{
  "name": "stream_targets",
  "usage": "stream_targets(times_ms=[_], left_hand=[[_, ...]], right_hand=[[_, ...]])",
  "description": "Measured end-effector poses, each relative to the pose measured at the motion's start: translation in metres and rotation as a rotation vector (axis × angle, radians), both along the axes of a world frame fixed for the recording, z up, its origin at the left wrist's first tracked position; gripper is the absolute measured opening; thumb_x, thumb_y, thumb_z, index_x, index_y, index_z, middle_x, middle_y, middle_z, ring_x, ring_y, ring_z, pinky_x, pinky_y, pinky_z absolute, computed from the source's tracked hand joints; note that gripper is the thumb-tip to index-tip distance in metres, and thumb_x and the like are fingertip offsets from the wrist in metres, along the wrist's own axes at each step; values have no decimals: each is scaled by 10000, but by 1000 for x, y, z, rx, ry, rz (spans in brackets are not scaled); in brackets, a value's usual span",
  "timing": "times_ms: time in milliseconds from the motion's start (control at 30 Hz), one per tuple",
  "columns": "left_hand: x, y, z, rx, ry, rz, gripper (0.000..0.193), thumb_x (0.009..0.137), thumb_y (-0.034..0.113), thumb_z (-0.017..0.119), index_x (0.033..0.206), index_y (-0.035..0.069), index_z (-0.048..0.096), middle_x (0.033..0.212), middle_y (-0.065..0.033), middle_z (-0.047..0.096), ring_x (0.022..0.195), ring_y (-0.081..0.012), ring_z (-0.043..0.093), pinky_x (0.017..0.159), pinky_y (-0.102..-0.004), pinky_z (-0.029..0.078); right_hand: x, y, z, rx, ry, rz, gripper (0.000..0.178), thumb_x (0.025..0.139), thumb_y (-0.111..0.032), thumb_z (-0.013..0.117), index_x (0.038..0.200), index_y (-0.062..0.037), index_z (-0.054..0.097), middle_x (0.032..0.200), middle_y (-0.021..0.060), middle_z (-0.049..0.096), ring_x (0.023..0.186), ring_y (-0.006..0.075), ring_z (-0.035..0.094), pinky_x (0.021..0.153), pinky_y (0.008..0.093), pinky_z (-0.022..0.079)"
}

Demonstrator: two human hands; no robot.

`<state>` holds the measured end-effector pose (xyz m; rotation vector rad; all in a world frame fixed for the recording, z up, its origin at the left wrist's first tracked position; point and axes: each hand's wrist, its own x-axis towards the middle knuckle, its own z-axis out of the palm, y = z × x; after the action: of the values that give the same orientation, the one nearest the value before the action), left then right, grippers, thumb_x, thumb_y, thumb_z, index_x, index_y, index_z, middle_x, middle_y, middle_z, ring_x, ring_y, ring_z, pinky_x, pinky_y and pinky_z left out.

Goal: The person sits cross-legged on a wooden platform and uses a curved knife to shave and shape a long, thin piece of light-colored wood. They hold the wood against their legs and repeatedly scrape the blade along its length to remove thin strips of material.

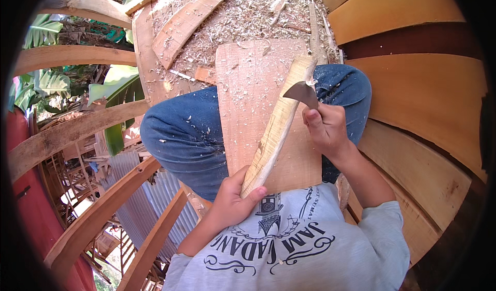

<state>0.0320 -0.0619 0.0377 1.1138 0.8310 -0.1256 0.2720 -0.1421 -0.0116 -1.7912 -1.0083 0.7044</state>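
Observation:
My left hand (233, 202) grips the near end of a long pale wooden piece (279, 125), which slants up and away across a flat board (250, 100) lying between my knees in blue jeans. A curved grey blade (302, 92) is gripped in my right hand (326, 129), its edge against the upper right side of the pale piece. Both hands are closed around what they hold. Wood chips cling to the jeans and the board.
Wood shavings (243, 17) cover the floor ahead, with loose planks (181, 30) among them. Curved orange hull planks (423, 105) rise on the right. On the left, curved timber ribs (72, 131) stand over a drop to corrugated metal sheets (134, 187) and green leaves (46, 81).

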Motion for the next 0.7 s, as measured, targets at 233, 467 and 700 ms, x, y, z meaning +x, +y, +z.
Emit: stream_targets(times_ms=[233,467,700], left_hand=[[6,2,-2,-49,-3,-8,412,886,228,611,1175,-52,519,804,-54,597,750,-96,547,684,-254,447],[4,10,-4,-124,39,11,453,891,222,599,1224,-64,488,831,-44,586,719,-62,510,660,-226,428],[-1,8,-13,-144,-60,40,500,891,229,607,1262,-72,459,819,-23,581,679,-52,498,628,-215,425]], right_hand=[[15,6,-6,85,-154,71,450,859,-412,620,709,9,573,566,131,538,490,265,581,455,317,436],[23,14,-13,79,-191,105,449,884,-415,589,679,-17,561,547,103,510,448,230,528,434,314,403],[34,12,-18,32,-242,29,439,882,-370,605,647,-4,547,554,144,532,473,262,575,434,324,418]])
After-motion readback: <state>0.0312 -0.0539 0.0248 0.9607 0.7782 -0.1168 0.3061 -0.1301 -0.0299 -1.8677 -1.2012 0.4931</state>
